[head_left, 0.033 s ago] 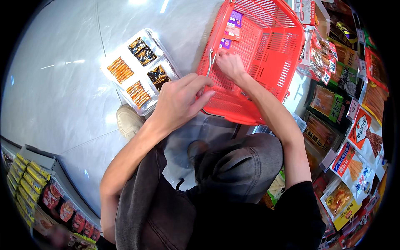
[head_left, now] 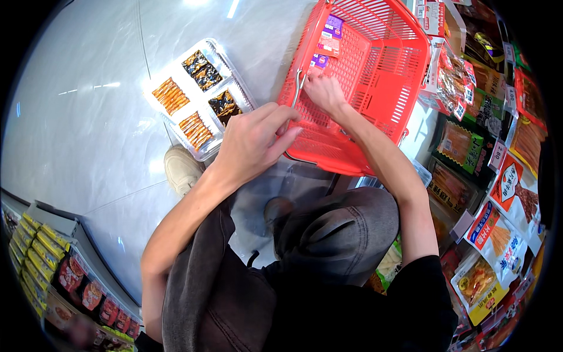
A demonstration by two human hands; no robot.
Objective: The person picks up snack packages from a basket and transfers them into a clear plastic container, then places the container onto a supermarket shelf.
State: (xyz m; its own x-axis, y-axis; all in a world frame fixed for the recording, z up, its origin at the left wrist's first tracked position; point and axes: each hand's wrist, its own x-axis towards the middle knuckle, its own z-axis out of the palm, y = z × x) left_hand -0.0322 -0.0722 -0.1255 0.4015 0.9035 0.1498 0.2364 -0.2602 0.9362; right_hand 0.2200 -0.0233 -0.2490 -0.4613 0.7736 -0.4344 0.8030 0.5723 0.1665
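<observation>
A red plastic shopping basket [head_left: 384, 94] stands tilted in front of me, to the right. My left hand [head_left: 253, 139] is closed at its left rim, thumb and index finger curled in over the edge. The thin metal handle [head_left: 298, 88] runs down behind these fingers. My right hand [head_left: 326, 94] reaches inside the basket, closed, beside the handle; its fingertips and anything in them are hidden. Small purple and red packets [head_left: 329, 44] lie against the basket's left inner wall, just beyond my right hand.
On the grey floor [head_left: 94, 135] at the left lies a clear-lidded tray [head_left: 205, 97] of dark and orange-brown strips in compartments. My beige shoe [head_left: 183, 170] is close to it. Shelves of packaged snacks [head_left: 463, 141] line the right side. Another shelf [head_left: 76, 264] fills the lower left.
</observation>
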